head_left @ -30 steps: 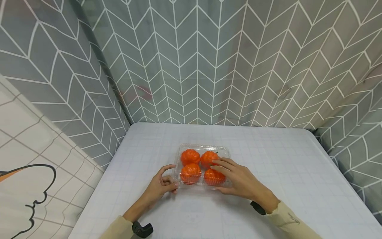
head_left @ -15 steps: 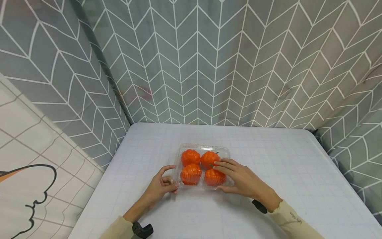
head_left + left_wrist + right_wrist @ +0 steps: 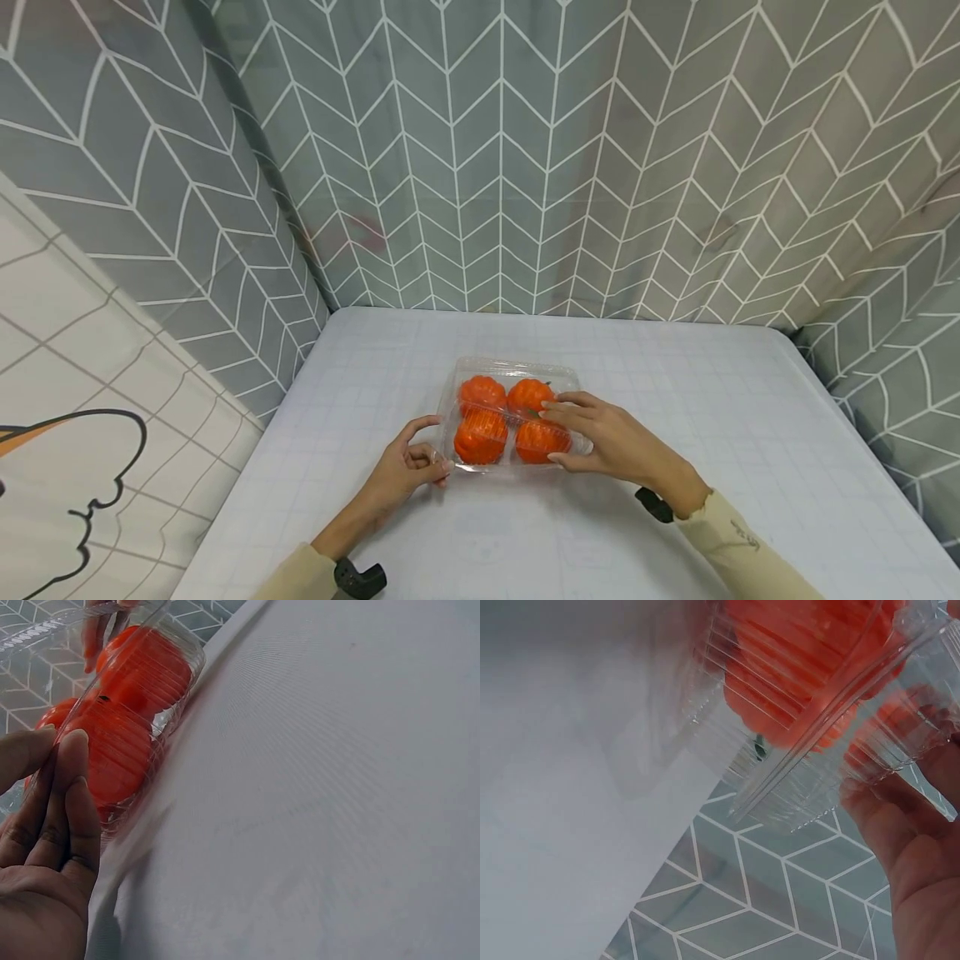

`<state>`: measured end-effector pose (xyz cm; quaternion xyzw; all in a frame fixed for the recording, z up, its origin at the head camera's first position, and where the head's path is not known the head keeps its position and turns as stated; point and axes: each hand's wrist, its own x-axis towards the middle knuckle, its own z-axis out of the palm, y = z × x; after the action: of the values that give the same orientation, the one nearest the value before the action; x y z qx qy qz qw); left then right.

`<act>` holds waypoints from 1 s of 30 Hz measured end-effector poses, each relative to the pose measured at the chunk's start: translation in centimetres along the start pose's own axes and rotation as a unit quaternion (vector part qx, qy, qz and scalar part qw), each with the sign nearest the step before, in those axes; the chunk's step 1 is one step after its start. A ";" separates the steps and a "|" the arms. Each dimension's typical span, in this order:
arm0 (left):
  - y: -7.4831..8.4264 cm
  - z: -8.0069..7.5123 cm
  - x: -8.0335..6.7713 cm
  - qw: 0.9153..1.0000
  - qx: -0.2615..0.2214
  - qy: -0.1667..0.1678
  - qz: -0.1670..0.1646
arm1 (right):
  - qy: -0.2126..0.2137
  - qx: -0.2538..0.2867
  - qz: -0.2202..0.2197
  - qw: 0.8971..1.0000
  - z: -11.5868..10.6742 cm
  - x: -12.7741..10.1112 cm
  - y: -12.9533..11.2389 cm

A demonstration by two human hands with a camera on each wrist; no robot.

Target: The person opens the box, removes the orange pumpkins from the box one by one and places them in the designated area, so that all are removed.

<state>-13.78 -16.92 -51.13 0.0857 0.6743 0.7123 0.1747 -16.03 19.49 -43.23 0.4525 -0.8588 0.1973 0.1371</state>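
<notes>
Box (image 3: 519, 365): thin clear plastic, rectangular with rounded corners, ribbed along its walls and throwing small glints; I cannot tell whether its lid is fully down.
Pumpkin shapes (image 3: 480, 439): four inside the box, two by two, glossy orange, squat and lobed; from the right wrist I pick out a dark green stem (image 3: 760, 748) behind the plastic.
Place: the box sits on the table (image 3: 465, 542), a little left of midway between its side edges, well apart from the rounded far corners; the near edge falls outside my view.
Left hand (image 3: 408, 467): at the box's left side; on the wrist feed I see thumb and fingertips together, pinching the thin clear rim.
Right hand (image 3: 611, 433): at the box's right side, thumb apart from the fingers, which curve over the plastic and grip it.
Sleeves (image 3: 738, 546): pale yellow fabric, with a black wrist unit (image 3: 358, 577) below each hand.
Table cover: pale, smooth, faintly gridded.
Curtain (image 3: 525, 167): grey-green cloth, white chevron lines, hanging past the far edge.
Panel (image 3: 67, 350): white with brown grid lines, beyond the left edge.
</notes>
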 end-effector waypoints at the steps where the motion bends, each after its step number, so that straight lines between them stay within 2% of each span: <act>1: 0.0 0.0 0.0 1.000 -0.001 0.001 0.000 | 0.001 0.000 -0.001 1.000 0.0 0.0 0.0; 30: 0.0 0.3 -0.2 1.000 -0.001 0.004 0.010 | -0.008 0.009 -0.008 1.000 -0.5 0.3 0.4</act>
<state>-13.47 -16.72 -51.07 0.0895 0.6738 0.7148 0.1645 -16.50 19.69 -42.78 0.4625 -0.8542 0.2003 0.1279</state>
